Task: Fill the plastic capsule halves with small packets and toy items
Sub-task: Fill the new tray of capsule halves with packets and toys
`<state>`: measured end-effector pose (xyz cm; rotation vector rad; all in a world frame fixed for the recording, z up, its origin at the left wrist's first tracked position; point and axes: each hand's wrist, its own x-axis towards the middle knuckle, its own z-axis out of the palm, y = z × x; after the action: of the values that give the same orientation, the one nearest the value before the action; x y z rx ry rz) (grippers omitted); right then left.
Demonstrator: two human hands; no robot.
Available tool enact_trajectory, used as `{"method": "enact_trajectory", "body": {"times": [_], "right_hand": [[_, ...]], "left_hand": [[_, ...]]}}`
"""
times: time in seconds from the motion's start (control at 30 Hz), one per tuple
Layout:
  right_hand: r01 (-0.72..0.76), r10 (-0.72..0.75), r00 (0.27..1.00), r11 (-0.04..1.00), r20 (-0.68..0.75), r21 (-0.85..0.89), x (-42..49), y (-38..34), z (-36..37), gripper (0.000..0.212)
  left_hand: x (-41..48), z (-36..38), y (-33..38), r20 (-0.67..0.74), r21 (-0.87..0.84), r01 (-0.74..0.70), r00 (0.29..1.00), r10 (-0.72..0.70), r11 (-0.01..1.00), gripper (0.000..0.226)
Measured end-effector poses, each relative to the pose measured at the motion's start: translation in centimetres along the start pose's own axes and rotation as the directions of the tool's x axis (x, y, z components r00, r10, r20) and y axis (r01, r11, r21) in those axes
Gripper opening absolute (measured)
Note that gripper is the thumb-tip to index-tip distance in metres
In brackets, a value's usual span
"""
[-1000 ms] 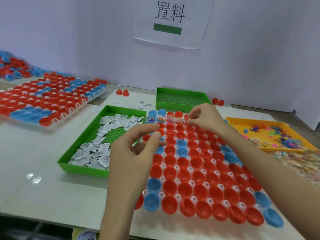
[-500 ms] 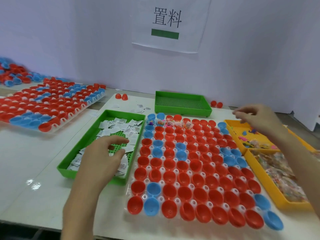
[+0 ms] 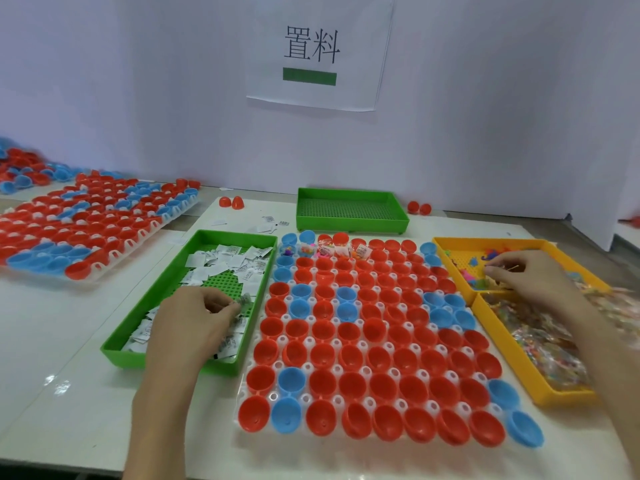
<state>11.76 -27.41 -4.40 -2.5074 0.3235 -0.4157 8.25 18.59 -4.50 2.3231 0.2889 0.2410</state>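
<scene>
Both hands have left the red and blue plastic capsule halves (image 3: 375,344), mostly unfilled, to restock. The left hand (image 3: 194,317) pinches white paper packets (image 3: 221,262) in the green plastic tray (image 3: 239,236); the right hand (image 3: 530,277), blurred, seems to pinch small colourful toy items (image 3: 479,261) in the yellow plastic tray (image 3: 485,240).

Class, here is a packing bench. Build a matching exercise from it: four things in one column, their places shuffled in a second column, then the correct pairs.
Column one
A. left hand
B. right hand
C. far green tray
D. filled capsule halves

Column two
1. over the toy items in the yellow tray
2. fingers on white packets in the near green tray
3. at the back, below the paper sign
4. back row of the white rack

Pairs: A-2, B-1, C-3, D-4
</scene>
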Motion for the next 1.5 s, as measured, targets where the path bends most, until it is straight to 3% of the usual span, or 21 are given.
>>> {"method": "enact_trajectory", "body": {"times": [0.2, 0.33, 0.53, 0.8, 1.07, 1.23, 1.5], "right_hand": [[0.035, -0.02, 0.994, 0.989, -0.104, 0.143, -0.2, -0.4, -0.7, 0.006], [0.042, -0.021, 0.988, 0.99, -0.154, 0.132, -0.5, -0.3, -0.8, 0.007], [0.053, -0.019, 0.986, 0.977, -0.164, 0.206, -0.6, -0.3, -1.0, 0.008], [0.119, -0.117, 0.993, 0.89, -0.031, 0.44, -1.9, -4.2, -2.9, 0.005], [0.304, -0.294, 0.945, 0.625, -0.144, 0.719, -11.3, -14.9, -3.7, 0.017], [0.259, -0.285, 0.95, 0.503, -0.125, 0.825, -14.7, -18.5, -0.5, 0.019], [0.189, -0.184, 0.977, 0.538, -0.105, 0.822, -15.8, -19.6, 2.5, 0.014]], "left_hand": [[-1.7, -0.4, 0.3, -0.318, -0.254, -0.124, 0.947, 0.039, 0.959, 0.016], [-3.2, -0.7, 0.8, -0.384, -0.417, -0.197, 0.923, 0.025, 0.887, 0.017], [-5.0, 0.1, 3.0, -0.245, -0.614, -0.225, 0.966, 0.088, 0.756, 0.024], [-7.5, 1.8, 7.0, -0.108, -0.756, -0.229, 0.968, 0.228, 0.614, 0.021], [-9.4, 3.2, 9.5, 0.01, -0.906, -0.095, 0.97, 0.244, 0.413, 0.011], [-9.4, 2.9, 10.1, 0.043, -0.898, -0.089, 0.957, 0.288, 0.432, 0.022], [-9.3, 1.8, 9.6, 0.021, -0.822, -0.199, 0.926, 0.377, 0.534, 0.042]]}}
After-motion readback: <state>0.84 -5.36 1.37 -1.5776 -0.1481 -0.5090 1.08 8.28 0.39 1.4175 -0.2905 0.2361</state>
